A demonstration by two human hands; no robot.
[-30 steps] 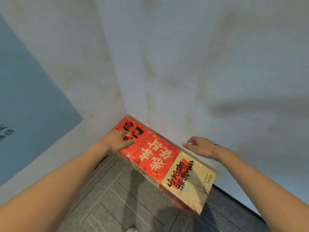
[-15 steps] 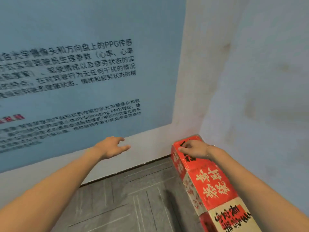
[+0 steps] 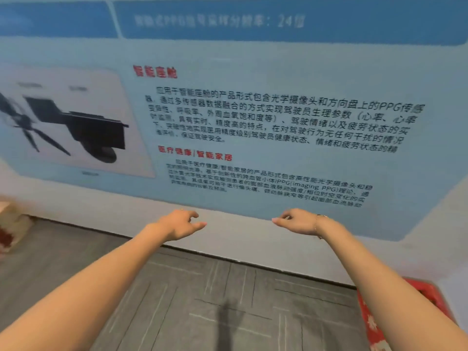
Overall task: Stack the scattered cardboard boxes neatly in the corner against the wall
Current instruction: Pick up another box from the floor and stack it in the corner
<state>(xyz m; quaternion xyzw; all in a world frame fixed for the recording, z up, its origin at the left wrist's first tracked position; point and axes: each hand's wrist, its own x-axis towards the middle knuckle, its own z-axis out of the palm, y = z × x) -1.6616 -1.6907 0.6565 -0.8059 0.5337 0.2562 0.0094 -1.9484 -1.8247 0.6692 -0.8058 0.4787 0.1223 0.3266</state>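
Observation:
A red cardboard box [image 3: 372,317] shows only partly at the lower right edge, mostly hidden behind my right forearm. At the far left edge stands a blurred beige box [image 3: 11,224] with red print, on the floor by the wall. My left hand [image 3: 181,224] hovers in mid-air in front of the wall, fingers loosely extended, holding nothing. My right hand [image 3: 297,221] floats at the same height, fingers relaxed and slightly curled, a thin bracelet on its wrist, also empty. Both hands are well away from either box.
A large blue wall poster [image 3: 253,110] with Chinese text and a device picture fills the wall ahead. Grey patterned carpet [image 3: 202,300] covers the floor between the two boxes, with a dark baseboard along the wall.
The view swung left from the corner to the poster wall. My right hand lifted off the red box; both hands now hang free in front of the wall.

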